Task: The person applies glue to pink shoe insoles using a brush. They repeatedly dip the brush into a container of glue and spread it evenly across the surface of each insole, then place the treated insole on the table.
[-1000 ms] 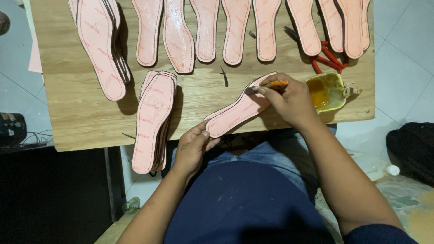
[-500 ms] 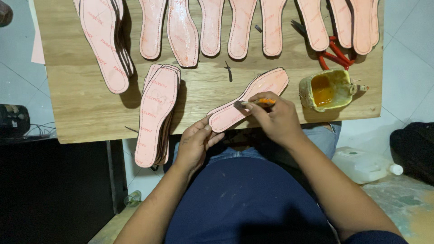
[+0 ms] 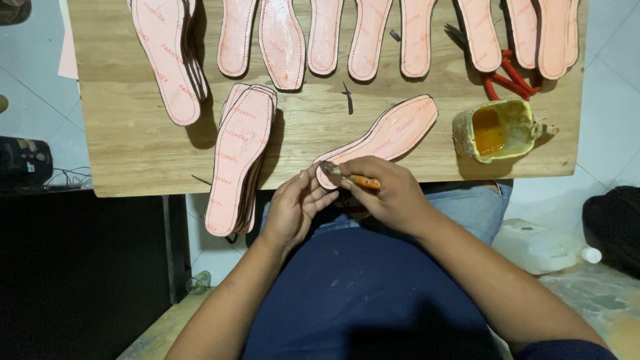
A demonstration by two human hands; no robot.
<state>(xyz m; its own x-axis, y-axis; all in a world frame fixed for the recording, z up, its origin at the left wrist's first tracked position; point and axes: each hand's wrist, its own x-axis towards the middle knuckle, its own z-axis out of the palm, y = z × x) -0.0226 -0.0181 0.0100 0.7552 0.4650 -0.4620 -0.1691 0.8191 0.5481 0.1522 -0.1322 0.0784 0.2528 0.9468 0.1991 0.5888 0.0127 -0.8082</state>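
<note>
Plywood bench (image 3: 133,147) carries rows of pink insoles and a glue pot (image 3: 495,129). 1 insole (image 3: 390,133) lies diagonally at its near edge, heel overhanging. Left hand (image 3: 293,208) cups that heel from below, fingers loosely curled. Right hand (image 3: 390,193) pinches a small brush (image 3: 347,175) closed, bristles touching the heel; short, even strokes along the rim seem best.

head view, steeply down, close

Even overhead light on the wooden table (image 3: 133,153), soft shadows beside the stacked insoles (image 3: 237,160), dim lower-left corner, sharp focus, slight wide-angle bend at edges
</note>
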